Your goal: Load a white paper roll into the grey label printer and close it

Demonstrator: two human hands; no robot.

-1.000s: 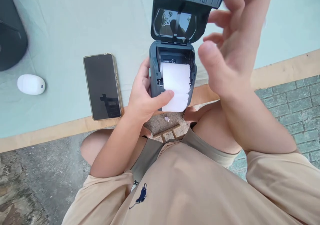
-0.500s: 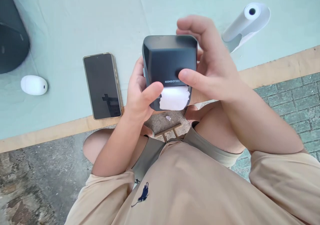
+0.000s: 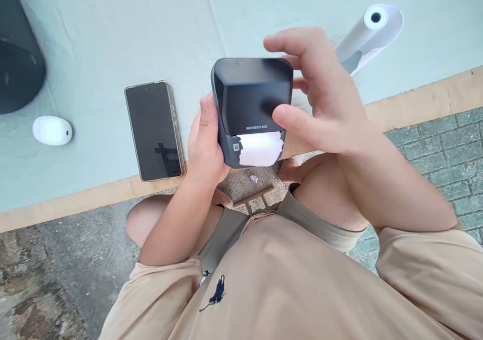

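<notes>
A dark grey label printer (image 3: 252,98) is held over the table's front edge with its lid closed. A torn strip of white paper (image 3: 260,149) sticks out of its front slot. My left hand (image 3: 204,144) grips the printer's left side from below. My right hand (image 3: 320,98) rests on the printer's right side, thumb pressing on the lid near the slot and fingers curled over the far edge.
A smartphone (image 3: 154,129) with a dark screen lies left of the printer on the pale green tablecloth (image 3: 113,38). A white oval device (image 3: 52,130) and a black object (image 3: 18,68) sit far left. A white paper roll (image 3: 364,33) lies at the back right. The wooden table edge (image 3: 415,103) borders paving below.
The printer's lid went from open to closed over the paper. My right hand came down onto the lid; my left thumb slid off the paper to the printer's side.
</notes>
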